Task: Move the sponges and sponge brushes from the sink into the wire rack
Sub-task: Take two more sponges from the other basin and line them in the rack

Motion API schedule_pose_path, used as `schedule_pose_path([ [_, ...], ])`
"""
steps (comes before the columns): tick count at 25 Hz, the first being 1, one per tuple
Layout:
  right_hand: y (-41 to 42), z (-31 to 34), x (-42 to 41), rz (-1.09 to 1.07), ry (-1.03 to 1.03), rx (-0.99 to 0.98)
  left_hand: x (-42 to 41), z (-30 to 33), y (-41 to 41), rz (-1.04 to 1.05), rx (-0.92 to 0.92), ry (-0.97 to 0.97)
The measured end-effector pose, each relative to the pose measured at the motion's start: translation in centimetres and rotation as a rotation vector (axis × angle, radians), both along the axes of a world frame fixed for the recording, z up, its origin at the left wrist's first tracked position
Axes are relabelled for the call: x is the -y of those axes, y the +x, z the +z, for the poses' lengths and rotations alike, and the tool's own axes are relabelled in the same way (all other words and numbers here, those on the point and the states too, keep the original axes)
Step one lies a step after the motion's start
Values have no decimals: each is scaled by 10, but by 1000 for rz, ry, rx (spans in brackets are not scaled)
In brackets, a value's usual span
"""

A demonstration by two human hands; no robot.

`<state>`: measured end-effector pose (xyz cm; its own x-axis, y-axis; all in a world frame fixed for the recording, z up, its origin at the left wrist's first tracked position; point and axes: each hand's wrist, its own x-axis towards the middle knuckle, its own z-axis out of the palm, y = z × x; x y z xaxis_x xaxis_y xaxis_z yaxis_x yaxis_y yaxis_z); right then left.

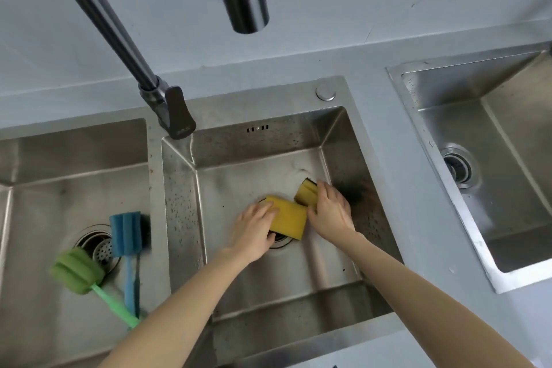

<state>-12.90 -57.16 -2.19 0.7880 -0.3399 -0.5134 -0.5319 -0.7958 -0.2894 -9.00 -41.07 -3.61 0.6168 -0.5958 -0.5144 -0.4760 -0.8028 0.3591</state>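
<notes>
Two yellow sponges lie in the middle sink basin (334, 140). The larger yellow sponge (289, 216) rests over the drain, and my left hand (254, 230) grips its left end. The smaller yellow sponge (306, 192), with a dark scouring side, sits behind it, and my right hand (331, 207) closes on it. In the left basin (74, 146) lie a blue sponge brush (127, 236) and a green sponge brush (78, 271), handles pointing toward me. No wire rack is in view.
A dark faucet (167, 104) rises at the back between the left and middle basins, its spout (248, 0) hanging over the middle basin. A third steel basin (442, 92) sits to the right. Grey counter surrounds the sinks.
</notes>
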Motion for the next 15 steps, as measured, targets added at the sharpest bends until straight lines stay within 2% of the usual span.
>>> schedule_pose_path([
  [5, -3, -9, -2, -65, -21, 56, 7, -9, 0, -40, 69, 0],
  [9, -4, -13, 2, -54, -33, 55, 16, -12, 11, -67, 54, 34],
  [15, -10, -14, 5, -147, 120, 27, 9, -18, 9, -68, 49, 83],
])
